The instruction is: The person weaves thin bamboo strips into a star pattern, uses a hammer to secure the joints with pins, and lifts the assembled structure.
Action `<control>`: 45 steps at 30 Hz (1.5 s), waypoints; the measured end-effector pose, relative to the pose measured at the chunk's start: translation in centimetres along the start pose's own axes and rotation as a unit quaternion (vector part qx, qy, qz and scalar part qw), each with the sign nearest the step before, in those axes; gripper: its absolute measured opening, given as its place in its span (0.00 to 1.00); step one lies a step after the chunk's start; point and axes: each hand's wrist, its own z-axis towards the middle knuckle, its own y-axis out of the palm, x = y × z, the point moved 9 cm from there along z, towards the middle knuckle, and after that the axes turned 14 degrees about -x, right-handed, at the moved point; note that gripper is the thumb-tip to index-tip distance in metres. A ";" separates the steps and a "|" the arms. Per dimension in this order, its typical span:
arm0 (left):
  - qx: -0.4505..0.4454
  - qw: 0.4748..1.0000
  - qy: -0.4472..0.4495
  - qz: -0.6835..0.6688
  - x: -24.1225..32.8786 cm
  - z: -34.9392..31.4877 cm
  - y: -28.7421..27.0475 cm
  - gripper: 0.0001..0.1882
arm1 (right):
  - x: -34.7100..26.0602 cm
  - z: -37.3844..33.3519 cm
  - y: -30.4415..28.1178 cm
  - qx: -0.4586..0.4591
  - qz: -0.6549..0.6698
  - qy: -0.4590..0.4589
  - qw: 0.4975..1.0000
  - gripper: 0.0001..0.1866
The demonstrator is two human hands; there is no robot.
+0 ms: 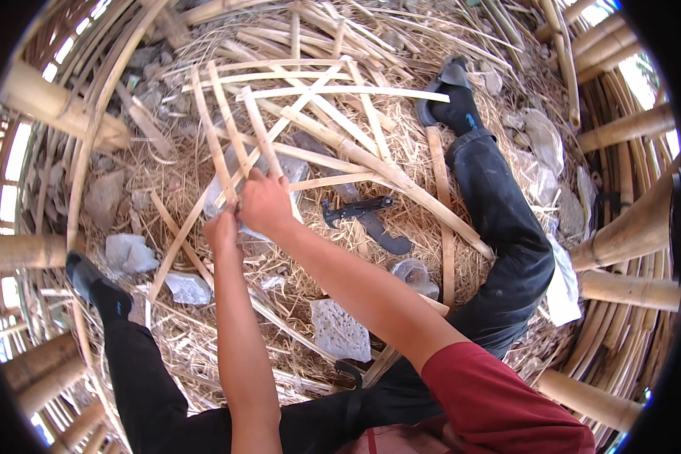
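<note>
Thin split bamboo strips (295,121) cross each other in a loose open weave held up in front of me. My left hand (221,227) pinches the near end of one strip (212,144). Just beside it, my right hand (265,203) is closed on another strip (259,129) where the strips cross. Both hands nearly touch. My legs in dark trousers spread out to either side on straw-covered ground.
A dark curved knife (371,219) lies on the straw right of my hands. Flat grey stones (340,329) and plastic scraps (129,251) are scattered about. Thick bamboo poles (628,234) ring the spot. My right foot (450,94) rests at the top.
</note>
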 end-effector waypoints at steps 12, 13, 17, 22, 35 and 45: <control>-0.078 0.994 -0.049 -0.054 -0.7 1.4 0.5 0.09 | 0.0 -0.8 -0.5 0.067 0.009 -0.039 0.997 0.11; -0.061 0.995 -0.047 -0.071 -1.0 1.1 1.1 0.08 | 0.5 -0.9 -0.4 0.060 0.010 -0.037 0.997 0.12; -0.061 0.993 -0.057 -0.078 -1.1 0.2 1.1 0.08 | 0.7 -0.5 0.7 0.020 0.001 -0.030 0.999 0.12; -0.095 0.994 -0.021 -0.050 -1.5 3.7 -1.6 0.08 | -0.6 1.2 0.9 -0.063 -0.015 -0.029 0.998 0.12; -0.059 0.997 -0.035 -0.045 -1.9 2.2 -0.8 0.10 | -0.3 -0.3 -0.3 0.012 -0.050 -0.063 0.997 0.11; -0.028 0.998 -0.042 -0.040 -0.6 0.5 -0.8 0.11 | 9.9 -12.0 -13.4 0.121 0.180 -0.032 0.976 0.15</control>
